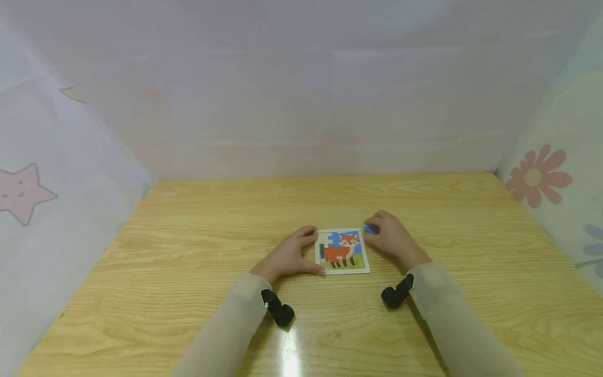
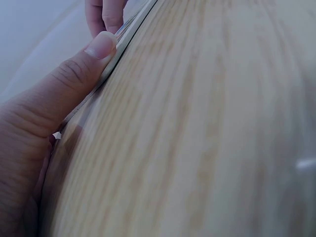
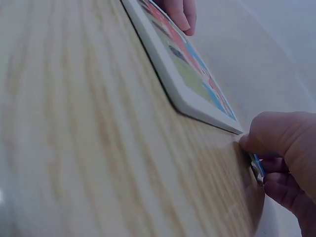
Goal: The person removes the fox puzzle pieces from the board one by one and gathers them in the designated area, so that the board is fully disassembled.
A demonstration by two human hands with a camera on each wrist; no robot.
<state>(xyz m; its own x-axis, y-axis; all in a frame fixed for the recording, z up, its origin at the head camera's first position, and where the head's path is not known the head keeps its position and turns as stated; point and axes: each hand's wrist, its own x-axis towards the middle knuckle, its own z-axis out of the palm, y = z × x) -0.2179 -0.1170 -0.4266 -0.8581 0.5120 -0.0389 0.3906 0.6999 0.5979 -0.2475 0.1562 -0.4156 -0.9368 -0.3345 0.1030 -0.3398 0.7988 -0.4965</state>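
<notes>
Right of center, I watch the right hand (image 1: 394,237) pinch a half-hidden jigsaw piece (image 1: 371,229), likely light, stiff, best edge-held; the left hand (image 1: 291,255) grips the fox-puzzle tray (image 1: 348,272).

This looks like a small booth: pale walls (image 1: 301,104) stand round three sides of a wooden table (image 1: 212,209), showing a smiling star (image 1: 29,195) and a pink flower (image 1: 533,177).
</notes>
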